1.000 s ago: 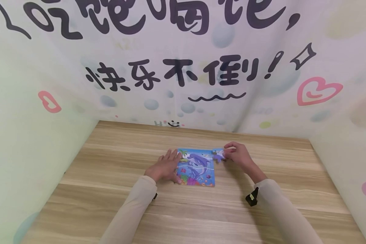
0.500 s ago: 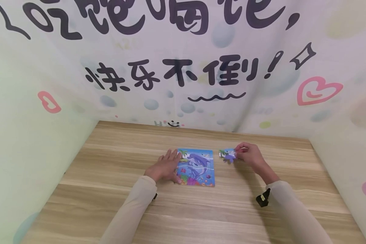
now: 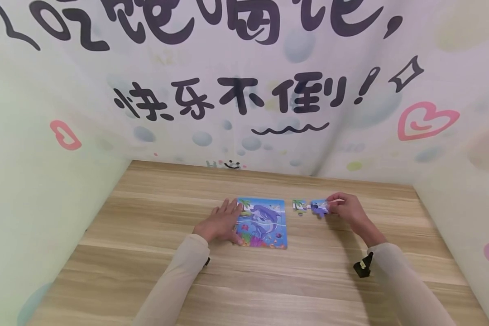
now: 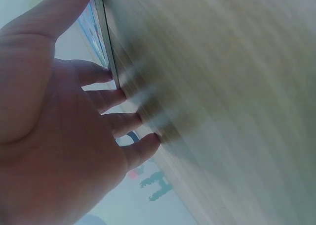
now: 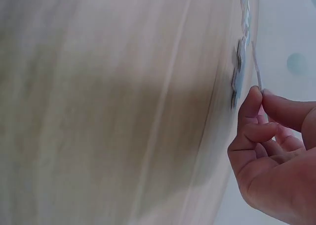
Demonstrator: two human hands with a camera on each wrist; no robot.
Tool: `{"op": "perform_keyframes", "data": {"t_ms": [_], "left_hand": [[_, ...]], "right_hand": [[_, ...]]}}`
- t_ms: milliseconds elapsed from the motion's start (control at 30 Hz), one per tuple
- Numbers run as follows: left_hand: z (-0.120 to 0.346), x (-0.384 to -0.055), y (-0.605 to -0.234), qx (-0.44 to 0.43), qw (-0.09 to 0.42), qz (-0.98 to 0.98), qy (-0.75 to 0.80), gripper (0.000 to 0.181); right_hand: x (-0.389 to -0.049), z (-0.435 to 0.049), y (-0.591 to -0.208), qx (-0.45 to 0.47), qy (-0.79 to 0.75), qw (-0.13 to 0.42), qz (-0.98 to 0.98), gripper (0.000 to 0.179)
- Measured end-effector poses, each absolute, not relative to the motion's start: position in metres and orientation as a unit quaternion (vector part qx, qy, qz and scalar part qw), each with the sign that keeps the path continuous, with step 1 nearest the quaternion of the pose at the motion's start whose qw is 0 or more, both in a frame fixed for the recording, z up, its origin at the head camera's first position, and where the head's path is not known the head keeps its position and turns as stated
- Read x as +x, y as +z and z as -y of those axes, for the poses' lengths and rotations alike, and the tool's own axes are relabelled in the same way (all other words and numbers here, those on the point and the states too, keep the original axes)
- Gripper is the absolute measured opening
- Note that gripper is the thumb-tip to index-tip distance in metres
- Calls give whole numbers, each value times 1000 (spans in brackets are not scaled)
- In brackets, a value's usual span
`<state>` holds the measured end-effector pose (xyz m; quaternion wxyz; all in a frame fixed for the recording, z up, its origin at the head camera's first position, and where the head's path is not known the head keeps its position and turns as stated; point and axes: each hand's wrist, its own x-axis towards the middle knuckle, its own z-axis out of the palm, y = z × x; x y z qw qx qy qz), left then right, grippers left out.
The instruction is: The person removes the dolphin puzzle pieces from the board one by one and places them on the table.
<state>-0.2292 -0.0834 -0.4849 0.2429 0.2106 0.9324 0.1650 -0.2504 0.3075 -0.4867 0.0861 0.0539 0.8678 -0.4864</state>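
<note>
A square dolphin jigsaw puzzle (image 3: pixel 262 224) lies flat on the table. Spread along its left side, my left hand (image 3: pixel 220 222) steadies it with fairly straight fingers; in the left wrist view the fingertips rest at the board's edge and on the wood. Right of the puzzle lies a jigsaw piece with a palm tree (image 3: pixel 299 205). Beside that one is a blue and purple piece (image 3: pixel 318 207), at the fingertips of my right hand (image 3: pixel 348 212). In the right wrist view, thumb and index finger pinch a thin jigsaw piece (image 5: pixel 257 64), seen edge-on above pieces on the table (image 5: pixel 238 71).
The wood-grain table (image 3: pixel 244 285) backs onto a white printed cloth (image 3: pixel 228 140) with large black lettering. Pale walls stand at left and right. A small black device (image 3: pixel 363 266) sits at the right wrist.
My right hand has moved rightward from the puzzle's upper right side. The palm-tree piece now lies by itself on the table, with another piece to its right. The left hand has stayed in place.
</note>
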Motion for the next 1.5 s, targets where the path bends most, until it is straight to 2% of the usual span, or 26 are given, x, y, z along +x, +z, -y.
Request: {"op": "perform_keyframes", "data": {"t_ms": [667,933,1167,1367,1500], "left_hand": [[84,-230,-482,208,244,-933,164,110],[83,-228,-481,205,242,-933,169,109],[83,-228,-482,203,242,-933,171,109],[83,-227,-480,203,244,-933,172,109],[83,-226,-479,204,246,-932,172,108]], "right_hand": [[-248,-341,-490,70,-474,48,-876,28],[-250,-346,-494,76,-417,49,-905,23],[-248,-346,-494,50,-348,56,-934,29],[-249,-344,-499,16,-295,38,-955,23],[-249,-342,-499,23,-287,46,-957,23]]}}
